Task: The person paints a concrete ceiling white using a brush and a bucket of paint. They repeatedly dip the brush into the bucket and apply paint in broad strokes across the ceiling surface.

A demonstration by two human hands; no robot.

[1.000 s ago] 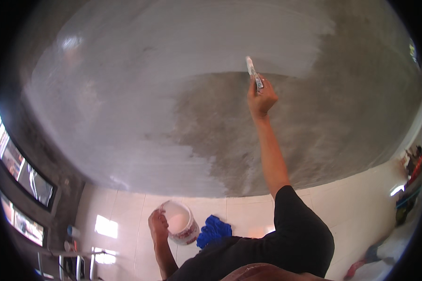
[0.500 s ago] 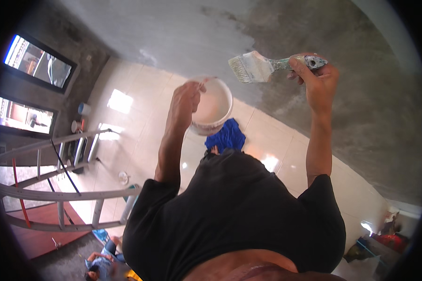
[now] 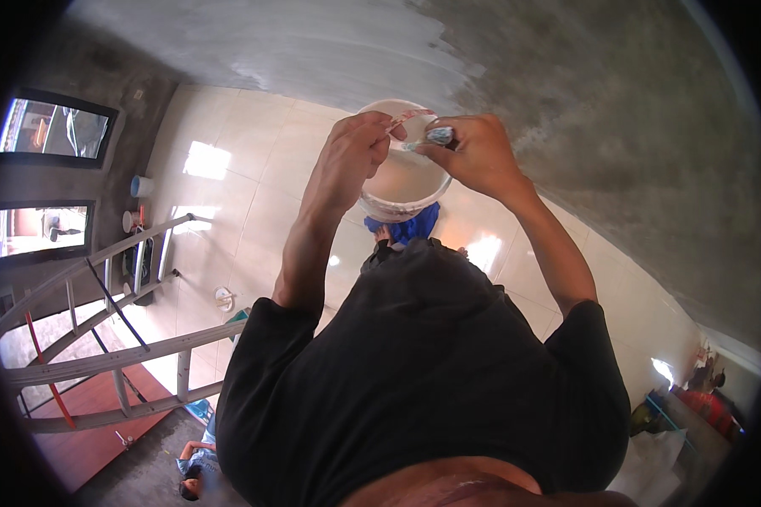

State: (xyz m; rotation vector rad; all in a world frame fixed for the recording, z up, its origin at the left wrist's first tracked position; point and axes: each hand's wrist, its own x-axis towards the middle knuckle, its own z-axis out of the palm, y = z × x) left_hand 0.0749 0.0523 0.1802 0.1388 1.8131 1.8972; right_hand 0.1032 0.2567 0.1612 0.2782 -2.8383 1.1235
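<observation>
High above the tiled floor (image 3: 254, 160), a small white pail (image 3: 404, 182) is gripped at its rim by the left hand (image 3: 351, 156); a brush handle (image 3: 438, 135) is clamped in the right hand (image 3: 473, 152), dipped inside; the wall (image 3: 330, 46) is seen coated pale at left, while bare grey cement remains at right, so roughly half is judged left.

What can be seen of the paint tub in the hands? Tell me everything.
The paint tub is small, round and whitish, plastic by the look, open at the top with pale liquid inside. It is held upright in the air in front of the chest, above the tiled floor. The left hand grips its rim; the right hand holds a brush handle over its mouth. The bristles cannot be made out.
</observation>
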